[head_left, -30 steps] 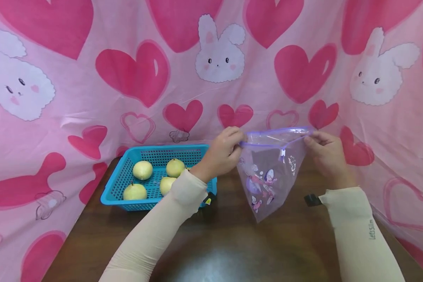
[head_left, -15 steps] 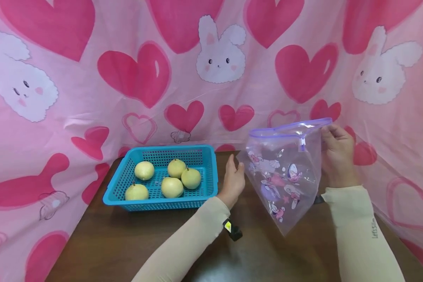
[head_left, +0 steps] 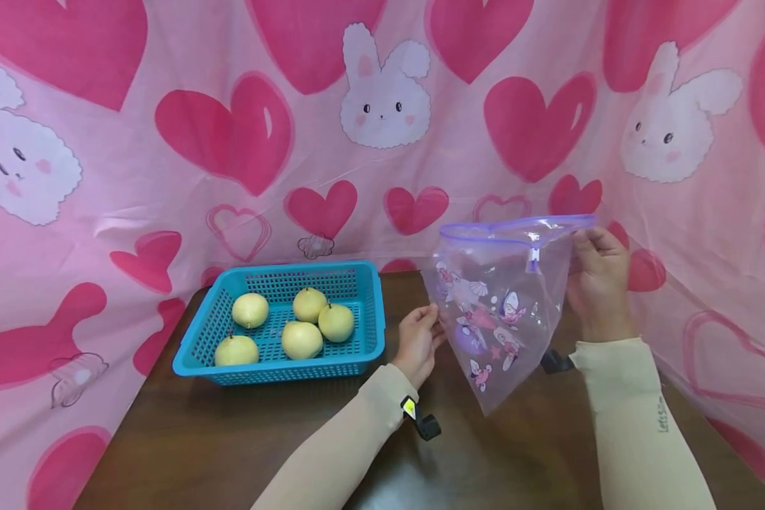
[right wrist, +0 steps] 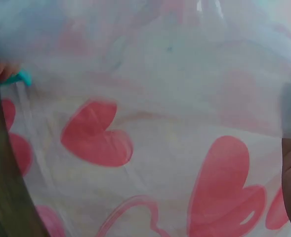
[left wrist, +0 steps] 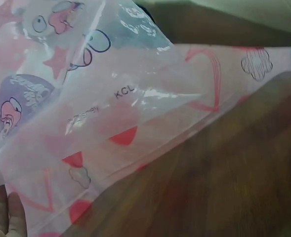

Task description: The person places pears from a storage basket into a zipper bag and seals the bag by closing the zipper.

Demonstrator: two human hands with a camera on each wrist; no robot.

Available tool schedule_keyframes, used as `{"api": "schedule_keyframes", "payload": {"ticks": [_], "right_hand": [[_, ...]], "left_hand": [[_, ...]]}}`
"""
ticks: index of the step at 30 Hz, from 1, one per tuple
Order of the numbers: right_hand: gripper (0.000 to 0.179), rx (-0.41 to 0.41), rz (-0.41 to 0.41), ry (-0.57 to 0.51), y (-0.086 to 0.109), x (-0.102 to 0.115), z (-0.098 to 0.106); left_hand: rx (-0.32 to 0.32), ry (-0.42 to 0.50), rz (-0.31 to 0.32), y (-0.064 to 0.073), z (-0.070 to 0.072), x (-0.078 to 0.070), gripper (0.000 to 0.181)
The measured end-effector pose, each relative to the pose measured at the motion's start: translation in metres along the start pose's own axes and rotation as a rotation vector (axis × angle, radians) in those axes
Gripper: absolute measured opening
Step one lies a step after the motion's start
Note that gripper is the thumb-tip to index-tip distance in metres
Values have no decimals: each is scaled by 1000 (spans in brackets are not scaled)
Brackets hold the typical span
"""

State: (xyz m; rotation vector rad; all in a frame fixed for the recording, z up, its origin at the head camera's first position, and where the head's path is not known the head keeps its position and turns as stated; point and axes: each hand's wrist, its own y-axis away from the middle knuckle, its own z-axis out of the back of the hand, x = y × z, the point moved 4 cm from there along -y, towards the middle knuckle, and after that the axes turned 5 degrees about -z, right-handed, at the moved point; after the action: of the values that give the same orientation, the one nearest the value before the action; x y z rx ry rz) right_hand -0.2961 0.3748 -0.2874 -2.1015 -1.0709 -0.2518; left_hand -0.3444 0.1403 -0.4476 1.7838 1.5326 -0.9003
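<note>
Only head, pears (head_left: 302, 340), left wrist, bag (left wrist: 101, 89) marked KCL

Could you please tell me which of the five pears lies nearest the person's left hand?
The rightmost pear in the blue basket is nearest the left hand; the other four pears all lie farther left.

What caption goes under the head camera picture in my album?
A right hand holds up a clear bag, left hand beside it, near a blue basket of five fruits.
</note>
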Motion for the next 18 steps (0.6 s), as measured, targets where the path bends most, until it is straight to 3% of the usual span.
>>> {"api": "schedule_keyframes", "payload": {"ticks": [3, 7, 9, 11, 13, 16, 18], "right_hand": [[13, 16, 13, -22, -1, 3, -4], [20, -32, 34, -8, -2, 6, -9], [19, -56, 24, -8, -3, 4, -10], [18, -66, 24, -14, -3, 2, -12], [19, -61, 12, -10, -3, -1, -13], [21, -52, -3, 3, -2, -4, -11], [22, -37, -14, 34, -1, -5, -10]], "left_hand": [[4, 22, 15, -2, 1, 4, 14], [70, 75, 69, -4, 0, 11, 17], [106, 27, 98, -4, 1, 14, 20], [134, -103, 80, 0, 2, 14, 25], [171, -287, -22, 5, 2, 8, 34], [258, -564, -251, 18, -5, -10, 55], [339, -640, -406, 27, -13, -24, 65]]}}
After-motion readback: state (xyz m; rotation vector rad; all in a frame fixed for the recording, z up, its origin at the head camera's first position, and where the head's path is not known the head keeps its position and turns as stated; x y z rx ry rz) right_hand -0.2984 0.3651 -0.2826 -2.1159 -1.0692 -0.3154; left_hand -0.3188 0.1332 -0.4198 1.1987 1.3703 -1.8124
